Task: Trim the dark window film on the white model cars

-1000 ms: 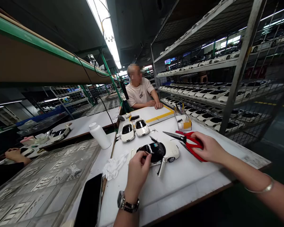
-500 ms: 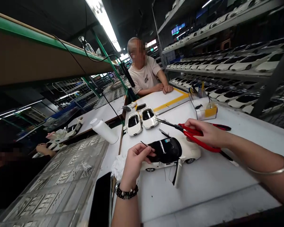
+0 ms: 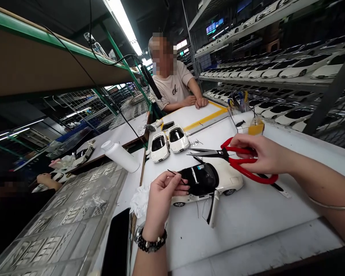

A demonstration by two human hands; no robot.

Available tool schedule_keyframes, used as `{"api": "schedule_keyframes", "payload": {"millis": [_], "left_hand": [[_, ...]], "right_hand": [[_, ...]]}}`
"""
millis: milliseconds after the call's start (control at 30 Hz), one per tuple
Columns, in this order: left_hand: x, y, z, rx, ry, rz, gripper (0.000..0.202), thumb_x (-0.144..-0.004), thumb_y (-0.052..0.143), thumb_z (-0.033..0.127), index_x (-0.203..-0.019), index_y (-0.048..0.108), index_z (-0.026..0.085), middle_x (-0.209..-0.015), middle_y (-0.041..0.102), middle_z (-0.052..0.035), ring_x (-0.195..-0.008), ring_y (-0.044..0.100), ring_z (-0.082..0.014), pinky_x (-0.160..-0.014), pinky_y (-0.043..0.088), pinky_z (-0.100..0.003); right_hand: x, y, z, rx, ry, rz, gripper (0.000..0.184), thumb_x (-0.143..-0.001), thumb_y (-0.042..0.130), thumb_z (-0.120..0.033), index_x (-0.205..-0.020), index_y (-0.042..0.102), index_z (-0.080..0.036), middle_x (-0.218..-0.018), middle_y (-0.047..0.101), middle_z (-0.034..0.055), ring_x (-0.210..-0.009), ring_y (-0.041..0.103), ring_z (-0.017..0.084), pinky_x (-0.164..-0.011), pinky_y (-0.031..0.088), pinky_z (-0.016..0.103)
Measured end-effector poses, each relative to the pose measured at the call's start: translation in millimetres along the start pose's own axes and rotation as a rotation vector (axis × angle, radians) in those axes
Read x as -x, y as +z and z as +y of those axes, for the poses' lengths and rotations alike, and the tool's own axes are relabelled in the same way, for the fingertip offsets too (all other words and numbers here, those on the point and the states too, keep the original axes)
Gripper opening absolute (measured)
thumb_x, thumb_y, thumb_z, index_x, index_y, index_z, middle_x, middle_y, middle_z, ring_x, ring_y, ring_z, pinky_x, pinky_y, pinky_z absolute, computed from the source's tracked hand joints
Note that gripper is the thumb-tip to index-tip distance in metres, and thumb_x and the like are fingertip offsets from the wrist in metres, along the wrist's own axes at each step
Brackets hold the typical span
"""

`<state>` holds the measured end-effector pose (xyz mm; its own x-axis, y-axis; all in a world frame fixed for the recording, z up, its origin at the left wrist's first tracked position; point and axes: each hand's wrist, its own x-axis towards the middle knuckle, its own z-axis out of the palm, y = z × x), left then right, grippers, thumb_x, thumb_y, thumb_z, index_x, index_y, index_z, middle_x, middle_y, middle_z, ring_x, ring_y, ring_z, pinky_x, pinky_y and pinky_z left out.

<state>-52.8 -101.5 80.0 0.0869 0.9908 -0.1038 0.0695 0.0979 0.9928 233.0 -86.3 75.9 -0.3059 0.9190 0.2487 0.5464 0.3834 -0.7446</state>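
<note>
My right hand (image 3: 260,153) grips a pair of red-handled scissors (image 3: 238,163), whose dark blades point left above the model car. Between thumb and fingers, my left hand (image 3: 165,191) pinches a thin black strip (image 3: 174,173) beside the car's front. The white model car (image 3: 225,174) has a black roof and its near door (image 3: 214,209) hangs open toward me. Two more white model cars (image 3: 159,147) stand side by side behind it. A thin dark thread lies on the table near the open door.
A white bottle (image 3: 120,155) and crumpled tissue (image 3: 139,201) are on the left, above a dark phone-like slab (image 3: 116,245). Plastic trays (image 3: 71,214) fill the far left. A tool holder (image 3: 244,119) stands at the back right. A co-worker (image 3: 172,84) sits opposite; racks hold many cars.
The scissors have turned in my right hand, and their blades and handles now show more broadly. My left hand still pinches the black strip. The whole view has shifted slightly.
</note>
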Motion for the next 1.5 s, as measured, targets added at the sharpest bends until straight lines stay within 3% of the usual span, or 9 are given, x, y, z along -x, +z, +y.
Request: {"api": "schedule_keyframes", "payload": {"millis": [200, 467, 700, 1067, 1500], "left_hand": [[-1.2, 0.8, -3.1, -0.018, 0.007, 0.036, 0.034, -0.069, 0.073, 0.039, -0.082, 0.060, 0.011, -0.072, 0.069, -0.0066, -0.063, 0.068, -0.0146, -0.058, 0.058, -0.020], [1.1, 2.8, -0.4, -0.046, 0.032, 0.058, 0.032, -0.070, 0.073, 0.038, -0.082, 0.065, 0.010, -0.071, 0.069, -0.0063, -0.062, 0.068, -0.0144, -0.059, 0.058, -0.021], [0.5, 3.0, -1.8, -0.036, 0.028, 0.045, 0.031, -0.070, 0.073, 0.037, -0.083, 0.066, 0.010, -0.068, 0.068, -0.0050, -0.061, 0.068, -0.0146, -0.057, 0.059, -0.021], [0.5, 3.6, -1.4, -0.017, 0.010, 0.046, 0.031, -0.069, 0.075, 0.036, -0.084, 0.066, 0.010, -0.067, 0.069, -0.0047, -0.060, 0.068, -0.0139, -0.057, 0.058, -0.019], [2.0, 3.1, 0.2, -0.034, 0.008, 0.052, 0.031, -0.071, 0.073, 0.037, -0.083, 0.065, 0.010, -0.068, 0.069, -0.0056, -0.061, 0.068, -0.0140, -0.057, 0.057, -0.019]], "right_hand": [[0.4, 1.0, -3.8, 0.175, -0.032, -0.147, 0.023, -0.067, 0.061, -0.029, -0.079, 0.044, -0.018, -0.062, 0.042, -0.0041, -0.056, 0.033, 0.007, -0.053, 0.029, 0.020], [0.6, 2.3, -8.2, 0.193, 0.033, -0.315, 0.029, -0.069, 0.060, -0.039, -0.070, 0.041, -0.017, -0.060, 0.041, -0.0033, -0.055, 0.031, 0.007, -0.052, 0.023, 0.020], [-0.2, 4.6, -8.1, 0.168, 0.020, -0.346, 0.025, -0.070, 0.059, -0.037, -0.070, 0.044, -0.018, -0.063, 0.045, -0.0027, -0.056, 0.036, 0.007, -0.054, 0.024, 0.021], [-1.6, 8.7, 1.9, 0.176, -0.028, -0.374, 0.034, -0.075, 0.058, -0.045, -0.068, 0.040, -0.017, -0.061, 0.042, -0.0034, -0.056, 0.031, 0.007, -0.054, 0.021, 0.021], [-1.3, 3.8, -10.9, 0.157, 0.031, -0.399, 0.036, -0.074, 0.058, -0.049, -0.070, 0.045, -0.016, -0.065, 0.046, -0.0021, -0.059, 0.035, 0.007, -0.058, 0.024, 0.021]]}}
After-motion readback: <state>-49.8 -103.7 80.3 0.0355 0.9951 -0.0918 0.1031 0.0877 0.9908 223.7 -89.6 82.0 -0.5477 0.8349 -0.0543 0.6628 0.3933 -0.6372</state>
